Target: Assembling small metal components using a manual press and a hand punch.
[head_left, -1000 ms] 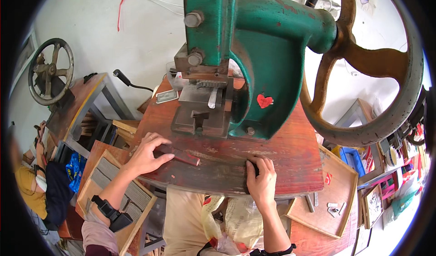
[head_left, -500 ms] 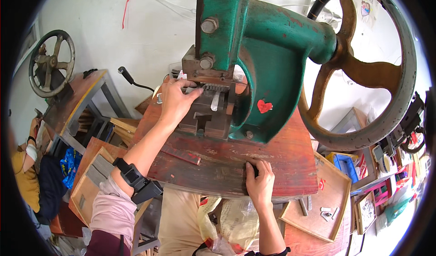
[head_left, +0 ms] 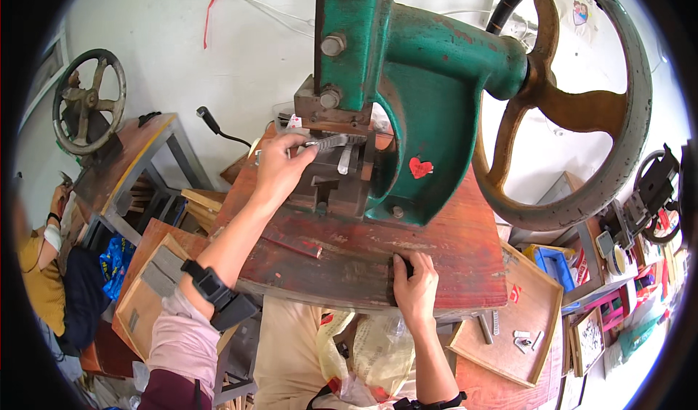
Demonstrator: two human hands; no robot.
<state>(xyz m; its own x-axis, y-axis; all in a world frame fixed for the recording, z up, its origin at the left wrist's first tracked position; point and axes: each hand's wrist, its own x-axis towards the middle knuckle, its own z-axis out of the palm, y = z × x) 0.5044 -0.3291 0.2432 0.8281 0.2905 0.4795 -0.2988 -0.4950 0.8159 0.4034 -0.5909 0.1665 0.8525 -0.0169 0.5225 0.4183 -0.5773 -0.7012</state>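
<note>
My left hand reaches into the green hand press. Its thumb and fingers pinch one end of a grey segmented metal strip, like a watch band. The strip lies tilted over the dark steel die block, under the press head. A pale flat metal tongue sits on the block beside the strip. My right hand rests at the near edge of the red worn table, its fingers curled. Something black shows between thumb and fingers, too hidden to name.
The large handwheel rises at the right. A reddish flat bar lies on the table. A wooden tray at the lower right holds small metal pieces. Another person's hand is at the far left, near a second bench.
My left hand has lifted the segmented strip's near end, and the strip now tilts across the block instead of lying along its back. My right hand stays in place. The view has shifted slightly.
</note>
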